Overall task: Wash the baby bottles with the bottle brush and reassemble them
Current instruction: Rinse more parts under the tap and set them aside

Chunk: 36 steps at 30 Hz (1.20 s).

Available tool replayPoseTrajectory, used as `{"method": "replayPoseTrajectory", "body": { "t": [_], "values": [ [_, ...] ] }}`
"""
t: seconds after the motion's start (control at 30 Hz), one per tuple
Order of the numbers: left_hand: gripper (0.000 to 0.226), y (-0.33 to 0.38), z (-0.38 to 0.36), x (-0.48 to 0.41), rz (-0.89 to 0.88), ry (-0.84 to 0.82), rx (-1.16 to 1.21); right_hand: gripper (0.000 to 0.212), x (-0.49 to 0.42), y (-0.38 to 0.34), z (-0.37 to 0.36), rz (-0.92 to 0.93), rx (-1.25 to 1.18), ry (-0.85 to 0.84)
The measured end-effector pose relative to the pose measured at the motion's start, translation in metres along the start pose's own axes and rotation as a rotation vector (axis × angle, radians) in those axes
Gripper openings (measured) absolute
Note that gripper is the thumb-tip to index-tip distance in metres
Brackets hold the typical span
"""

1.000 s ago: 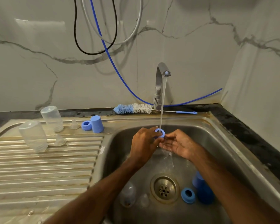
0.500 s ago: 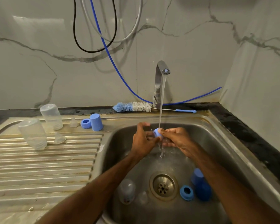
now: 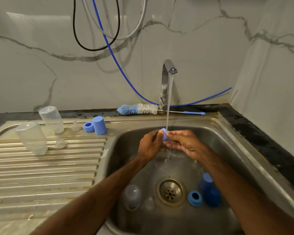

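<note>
- The left hand (image 3: 150,144) is over the sink basin (image 3: 227,143), its fingers curled, pinching a small light-blue plastic part (image 3: 165,135) between thumb and fingertips.
- The right hand (image 3: 185,142) meets the same part from the other side: thumb and forefinger grip it, and the other fingers lie cupped, palm up, just beneath.
- The part is matte and pale blue with a rounded edge. The fingers hide most of it, so its full shape cannot be told.
- A thin water stream (image 3: 168,99) from the steel tap (image 3: 165,78) lands right on the part and splashes down past the hands.
- On the basin floor, around the drain (image 3: 171,191), are a clear bottle (image 3: 131,197) on its side, a clear teat (image 3: 148,203) beside it, a blue screw ring (image 3: 195,198) and dark-blue caps (image 3: 210,189) by the right forearm.
- On the ribbed drainboard (image 3: 41,175) to the left, two clear bottles stand mouth down, a near inverted bottle (image 3: 31,138) and a far inverted bottle (image 3: 52,119).
- With them are two clear teats (image 3: 60,142), another blue ring (image 3: 88,127) and a light-blue cap (image 3: 100,125), the ring and cap touching.
- The bottle brush (image 3: 137,109) lies behind the basin at the foot of the tap, with blue and white bristles, a wire shaft and a blue handle tip.
- A blue hose (image 3: 119,68), a black cable (image 3: 78,39) and a grey hose (image 3: 139,26) hang on the marble wall (image 3: 202,48).
</note>
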State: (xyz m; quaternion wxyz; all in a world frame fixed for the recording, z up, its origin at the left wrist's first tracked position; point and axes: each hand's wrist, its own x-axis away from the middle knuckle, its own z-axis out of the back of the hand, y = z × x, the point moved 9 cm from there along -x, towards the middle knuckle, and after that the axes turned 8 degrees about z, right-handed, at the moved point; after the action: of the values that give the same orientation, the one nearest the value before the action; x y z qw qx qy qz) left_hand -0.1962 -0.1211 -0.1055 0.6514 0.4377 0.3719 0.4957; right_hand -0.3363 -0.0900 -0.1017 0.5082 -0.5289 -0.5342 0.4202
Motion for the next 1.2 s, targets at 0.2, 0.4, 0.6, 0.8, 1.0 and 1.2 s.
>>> {"method": "replayPoseTrajectory", "body": {
  "t": [0.2, 0.4, 0.6, 0.8, 1.0, 1.2],
  "values": [
    [0.037, 0.016, -0.004, 0.003, -0.159, 0.045, -0.123, 0.035, -0.004, 0.001, 0.009, -0.01, 0.095, 0.053],
    [0.05, -0.001, 0.003, -0.005, -0.036, 0.047, -0.101, 0.018, -0.005, -0.013, 0.004, 0.214, 0.449, 0.049],
    [0.045, -0.012, 0.005, -0.011, 0.069, -0.008, 0.183, 0.019, -0.003, -0.025, -0.007, 0.457, 0.946, -0.035],
    [0.037, -0.001, -0.007, -0.003, -0.017, -0.054, 0.098, 0.041, -0.002, -0.02, -0.005, 0.32, 1.176, 0.002],
    [0.033, -0.003, 0.008, -0.003, 0.023, 0.015, 0.203, 0.04, 0.007, -0.029, -0.018, 0.473, 1.08, -0.094],
    [0.034, 0.002, -0.006, 0.001, 0.016, -0.046, 0.142, 0.023, 0.005, -0.035, 0.001, 0.468, 1.023, 0.006]
  ]
}}
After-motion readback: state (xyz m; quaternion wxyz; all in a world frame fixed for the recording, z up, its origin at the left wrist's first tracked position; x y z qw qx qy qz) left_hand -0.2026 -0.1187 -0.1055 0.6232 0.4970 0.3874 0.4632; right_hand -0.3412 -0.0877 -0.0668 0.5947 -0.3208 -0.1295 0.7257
